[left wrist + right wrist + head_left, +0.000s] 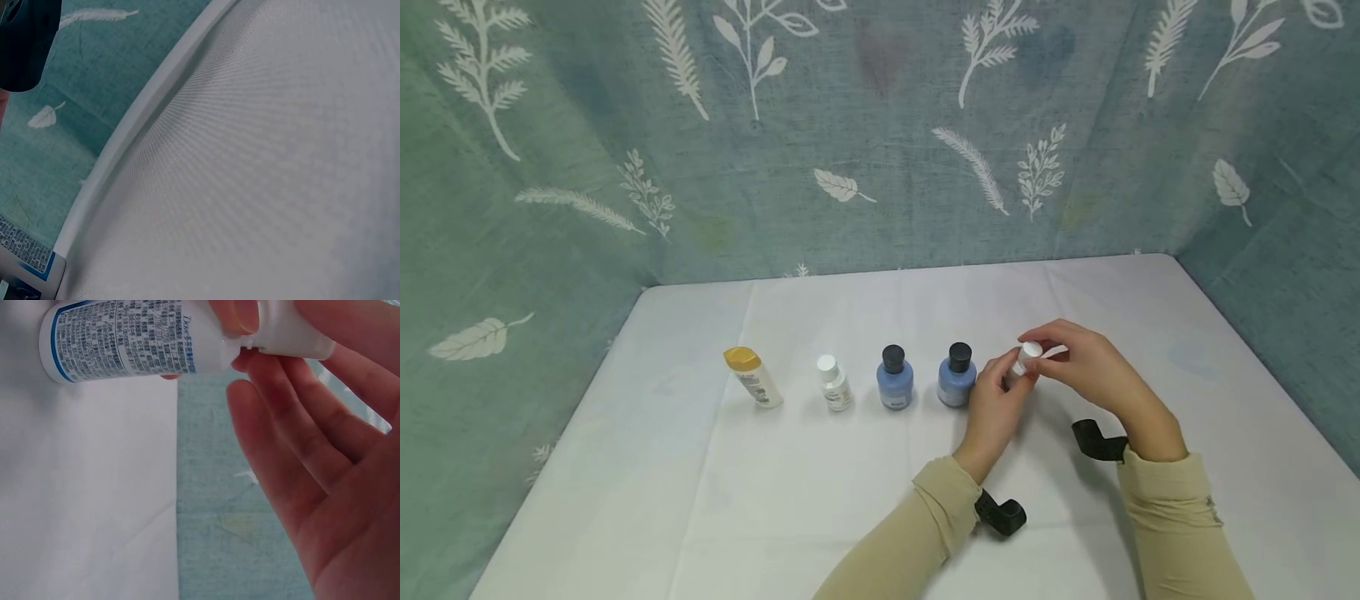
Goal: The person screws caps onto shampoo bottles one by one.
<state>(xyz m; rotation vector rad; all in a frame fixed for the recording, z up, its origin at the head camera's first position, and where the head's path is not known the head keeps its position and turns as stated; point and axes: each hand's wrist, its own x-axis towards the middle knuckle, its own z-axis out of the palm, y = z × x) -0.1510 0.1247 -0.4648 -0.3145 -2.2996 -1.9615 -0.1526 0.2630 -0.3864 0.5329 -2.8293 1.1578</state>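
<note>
My left hand (991, 417) grips a small white pill bottle (134, 340) around its upper body, right of the row of bottles. With thumb and fingers, my right hand (1093, 371) pinches the bottle's white cap (290, 328). A narrow gap with part of the neck shows between cap and body in the right wrist view. The bottle stands on the white table, its label covered in fine print with a blue border. In the left wrist view only the bottle's lower part (37, 269) appears; the left fingers are mostly out of that frame.
Left of my hands stand two blue bottles with black caps (957, 383) (895, 383), a small white bottle (835, 387) and a white bottle with a yellow cap (756, 379). Patterned green cloth (880, 150) hangs behind the white table (775, 500).
</note>
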